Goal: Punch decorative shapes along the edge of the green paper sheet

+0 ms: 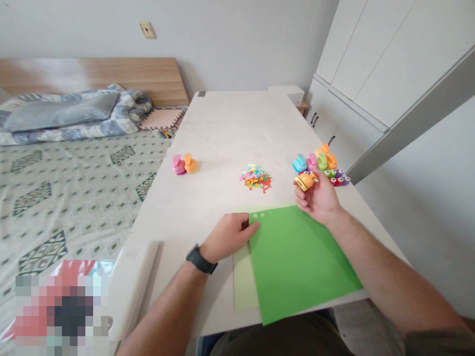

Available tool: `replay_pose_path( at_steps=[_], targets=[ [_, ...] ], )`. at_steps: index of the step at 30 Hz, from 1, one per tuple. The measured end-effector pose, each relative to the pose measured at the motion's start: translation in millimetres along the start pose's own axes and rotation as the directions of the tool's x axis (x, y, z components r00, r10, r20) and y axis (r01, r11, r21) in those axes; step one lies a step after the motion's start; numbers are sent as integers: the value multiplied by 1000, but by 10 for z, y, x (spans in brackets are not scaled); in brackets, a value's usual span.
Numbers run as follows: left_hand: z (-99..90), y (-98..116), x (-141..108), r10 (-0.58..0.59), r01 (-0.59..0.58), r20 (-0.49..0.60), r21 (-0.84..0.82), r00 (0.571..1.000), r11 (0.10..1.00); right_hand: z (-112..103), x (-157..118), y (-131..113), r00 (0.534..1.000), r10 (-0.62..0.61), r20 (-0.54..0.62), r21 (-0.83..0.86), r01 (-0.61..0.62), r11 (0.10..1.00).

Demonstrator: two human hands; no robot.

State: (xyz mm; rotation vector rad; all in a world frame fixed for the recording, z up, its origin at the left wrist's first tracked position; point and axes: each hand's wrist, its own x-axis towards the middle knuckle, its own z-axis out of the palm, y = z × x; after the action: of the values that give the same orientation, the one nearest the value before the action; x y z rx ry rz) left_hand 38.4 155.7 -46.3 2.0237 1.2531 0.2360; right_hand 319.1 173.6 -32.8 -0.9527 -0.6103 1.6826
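- By the near edge of the table [222, 133], green paper [308, 267] is pinched at one corner by the left hand [230, 235].
- Near the right edge, an orange craft punch [306, 182], likely light, best held mid-body, is grasped by the right hand [322, 200].

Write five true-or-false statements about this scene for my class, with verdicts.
1. The left hand holds the green sheet near a corner. True.
2. The right hand holds a blue punch. False: the right hand holds an orange punch.
3. A confetti pile lies on the table. True.
4. The watch is on the right arm. False: the watch is on the left arm.
5. The green sheet partly covers a paler sheet. True.
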Motion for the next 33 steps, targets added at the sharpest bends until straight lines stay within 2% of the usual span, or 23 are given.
replay_pose_path(
  at_steps=[33],
  targets=[
    [-50,33,15,-3,3,16,-18,1000,1000,106,-43,-39,1000,7,-23,3,-7,1000]
  ],
)
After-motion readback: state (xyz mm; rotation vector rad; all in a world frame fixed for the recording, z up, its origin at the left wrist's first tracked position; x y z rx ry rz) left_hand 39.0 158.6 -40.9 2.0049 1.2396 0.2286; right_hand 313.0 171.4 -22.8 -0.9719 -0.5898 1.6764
